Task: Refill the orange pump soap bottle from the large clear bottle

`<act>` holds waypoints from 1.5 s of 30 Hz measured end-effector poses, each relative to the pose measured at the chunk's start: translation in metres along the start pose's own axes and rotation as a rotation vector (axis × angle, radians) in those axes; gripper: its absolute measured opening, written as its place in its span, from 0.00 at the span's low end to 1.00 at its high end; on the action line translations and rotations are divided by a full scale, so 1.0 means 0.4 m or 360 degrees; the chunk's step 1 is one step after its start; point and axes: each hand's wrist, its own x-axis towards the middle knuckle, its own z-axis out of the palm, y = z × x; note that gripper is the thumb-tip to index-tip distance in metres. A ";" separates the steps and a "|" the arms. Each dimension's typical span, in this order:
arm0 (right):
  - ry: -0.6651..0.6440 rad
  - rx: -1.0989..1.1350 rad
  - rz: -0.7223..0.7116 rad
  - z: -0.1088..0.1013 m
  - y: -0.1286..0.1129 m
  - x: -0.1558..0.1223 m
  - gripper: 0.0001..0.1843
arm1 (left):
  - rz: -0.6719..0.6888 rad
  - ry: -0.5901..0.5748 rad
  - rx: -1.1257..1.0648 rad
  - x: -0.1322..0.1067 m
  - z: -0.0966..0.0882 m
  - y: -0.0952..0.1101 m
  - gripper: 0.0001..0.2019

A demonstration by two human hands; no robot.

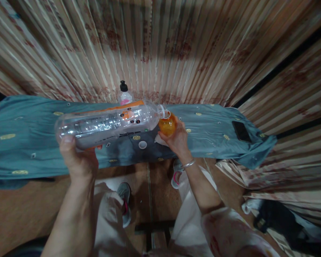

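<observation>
My left hand (79, 155) grips the base end of a large clear plastic bottle (109, 123) with an orange and grey label. The bottle is tilted almost level, its uncapped mouth pointing right. My right hand (178, 137) is wrapped round a small amber, see-through cup (167, 125), held against the bottle's mouth. Whether liquid is running out, I cannot tell. Below the bottle a small white cap (142, 145) lies on the cloth. Something pale, perhaps a tissue (162, 140), shows partly behind my right hand.
A blue-green patterned cloth (42, 142) covers the long narrow table. Behind the large bottle stands a black-topped bottle (125, 95). A dark phone (241, 131) lies at the right end. Pleated curtains (166, 46) hang close behind and to the right.
</observation>
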 end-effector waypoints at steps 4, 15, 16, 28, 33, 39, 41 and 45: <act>-0.0012 -0.0010 0.0002 -0.002 -0.001 0.001 0.46 | 0.0020 -0.0011 -0.0004 0.001 -0.003 0.000 0.22; -0.0030 0.0020 0.0025 0.001 0.002 -0.001 0.44 | 0.0001 0.0011 0.0031 0.000 0.004 0.003 0.23; -0.0031 0.0018 0.0025 0.001 0.001 -0.001 0.44 | 0.0002 0.0012 0.0032 0.000 0.003 0.003 0.23; -0.0020 -0.0001 0.0039 -0.002 -0.003 0.001 0.46 | 0.0003 -0.0006 -0.0023 0.000 -0.004 -0.002 0.24; -0.0018 0.0018 0.0035 -0.002 -0.002 0.001 0.46 | -0.0008 0.0014 -0.0027 0.001 -0.006 -0.003 0.24; -0.0002 0.0019 0.0011 0.001 0.001 -0.001 0.45 | 0.0000 -0.0013 -0.0021 0.006 -0.006 -0.005 0.25; 0.0005 0.0015 0.0012 0.002 0.001 -0.001 0.45 | 0.0013 -0.0025 -0.0030 0.006 -0.005 -0.004 0.26; 0.0024 0.0008 0.0004 0.001 -0.001 0.000 0.46 | 0.0018 -0.0027 -0.0033 0.004 -0.004 -0.003 0.26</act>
